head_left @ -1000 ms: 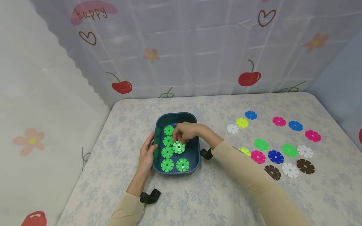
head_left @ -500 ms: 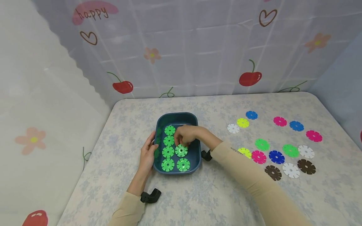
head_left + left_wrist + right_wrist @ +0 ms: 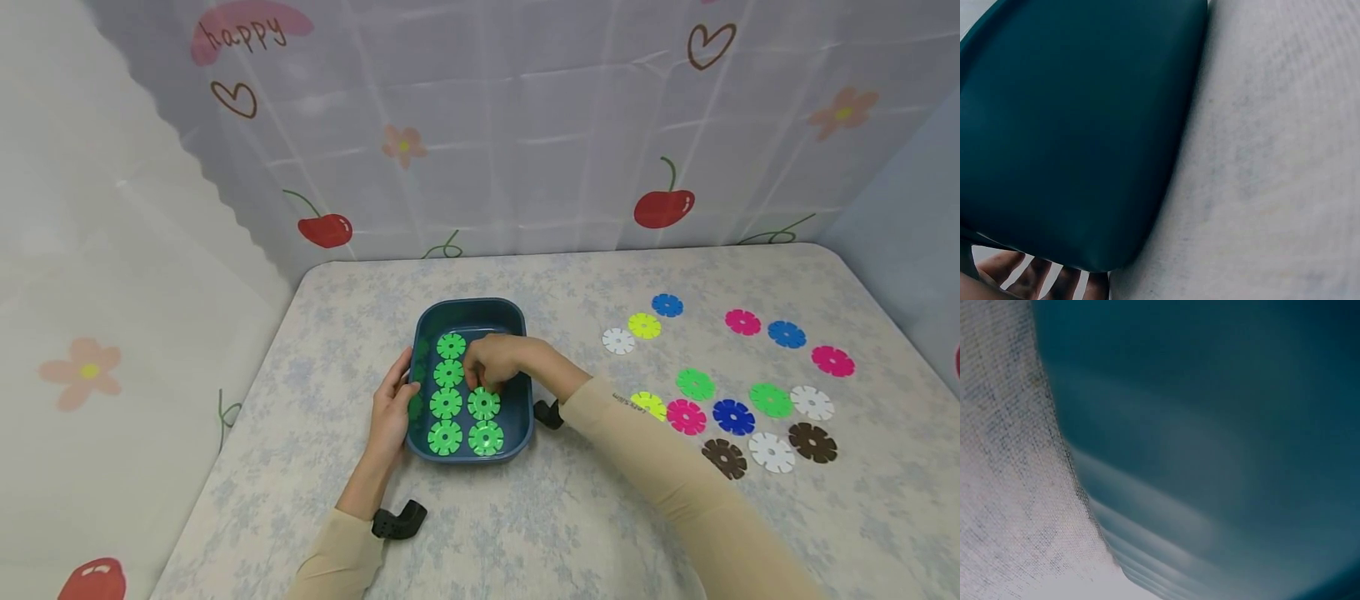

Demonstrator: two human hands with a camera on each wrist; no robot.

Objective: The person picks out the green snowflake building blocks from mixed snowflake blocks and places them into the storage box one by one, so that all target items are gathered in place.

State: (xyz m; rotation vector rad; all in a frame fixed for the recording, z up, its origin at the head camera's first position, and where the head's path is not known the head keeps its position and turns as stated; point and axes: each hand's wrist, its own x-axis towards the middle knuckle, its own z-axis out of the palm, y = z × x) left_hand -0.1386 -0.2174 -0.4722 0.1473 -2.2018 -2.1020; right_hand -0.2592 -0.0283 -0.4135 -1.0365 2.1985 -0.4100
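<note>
A dark blue plastic basin (image 3: 468, 312) stands on the table with several green notched discs in two columns on its floor. My left hand (image 3: 388, 412) grips its left wall, thumb over the rim and fingers along the outside; the left wrist view shows those fingers (image 3: 1032, 278) by the basin's outer wall. Inside the basin, the curled fingers of my right hand (image 3: 495, 358) pinch the far edge of a green notched disc (image 3: 483, 404), which lies just beyond another green disc (image 3: 486, 437). My right fingertips are partly hidden. In the right wrist view only the basin's wall (image 3: 1179, 456) and tablecloth show.
Loose notched discs are spread right of the basin: white (image 3: 618, 341), yellow (image 3: 644, 326), blue (image 3: 667, 306), pink (image 3: 742, 322), green (image 3: 695, 384) and brown (image 3: 813, 442) ones among them. My right forearm crosses the table beside them. A printed curtain (image 3: 525, 167) hangs behind.
The green disc in my right fingers has come down and a little nearer and rightward, from tilted to about flat in the right column. My left hand stays on the basin.
</note>
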